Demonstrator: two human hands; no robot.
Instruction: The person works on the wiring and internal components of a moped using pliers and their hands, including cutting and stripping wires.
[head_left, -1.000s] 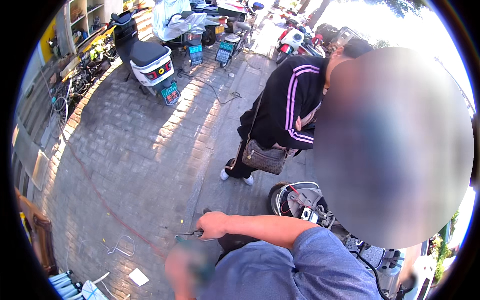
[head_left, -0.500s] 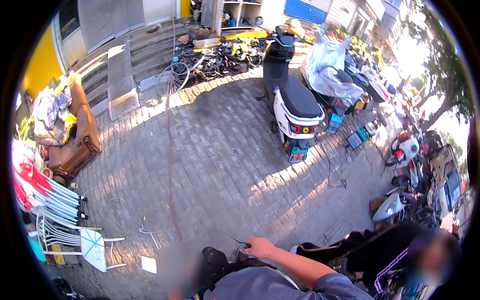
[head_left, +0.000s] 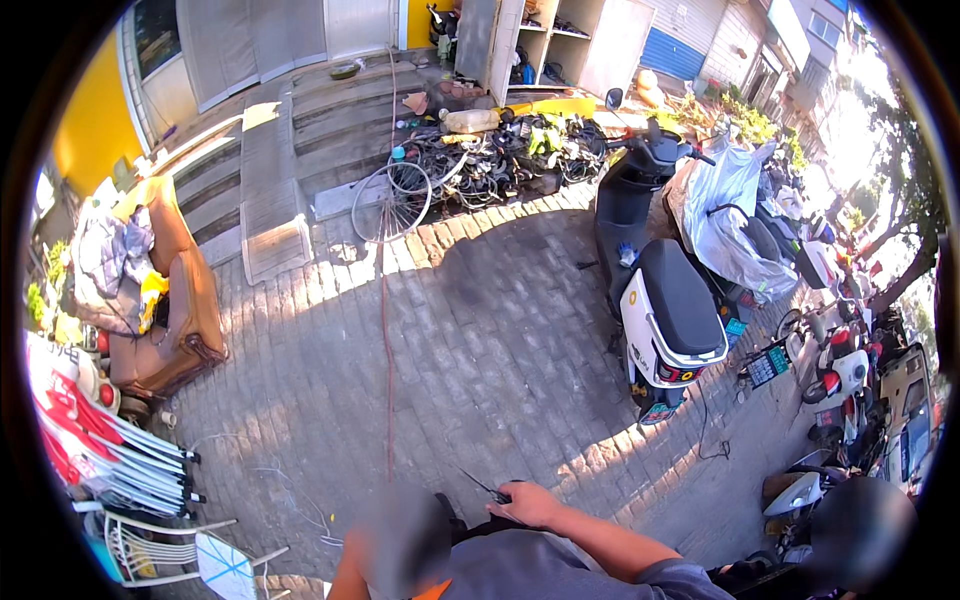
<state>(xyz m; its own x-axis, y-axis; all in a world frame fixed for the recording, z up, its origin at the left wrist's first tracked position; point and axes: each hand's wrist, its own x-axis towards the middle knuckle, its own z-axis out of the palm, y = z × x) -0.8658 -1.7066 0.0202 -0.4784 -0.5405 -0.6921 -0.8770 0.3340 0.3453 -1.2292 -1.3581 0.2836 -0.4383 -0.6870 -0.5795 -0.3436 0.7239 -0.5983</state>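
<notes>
My right hand (head_left: 533, 505) is closed in front of my grey shirt (head_left: 540, 570), at the bottom middle. A thin, dark, pointed tool (head_left: 490, 490) sticks out from its fingers toward the upper left; its exact kind is too small to tell. At the lower edge, left of a blurred patch, my left forearm (head_left: 347, 575) shows. The left hand itself is hidden by that patch, so its fingers and anything in them cannot be seen.
A white-and-black scooter (head_left: 685, 300) stands on the paving at right, near a silver-covered vehicle (head_left: 735, 225). A bicycle wheel (head_left: 392, 203) leans by a parts heap (head_left: 470, 165). At left are a brown armchair (head_left: 180, 320), folded chairs (head_left: 130, 450) and a hose (head_left: 388, 380).
The view has swung, so the scooter and armchair sit farther right and lower. The person in dark clothes at lower right has mostly left the picture. My right hand still grips the tool.
</notes>
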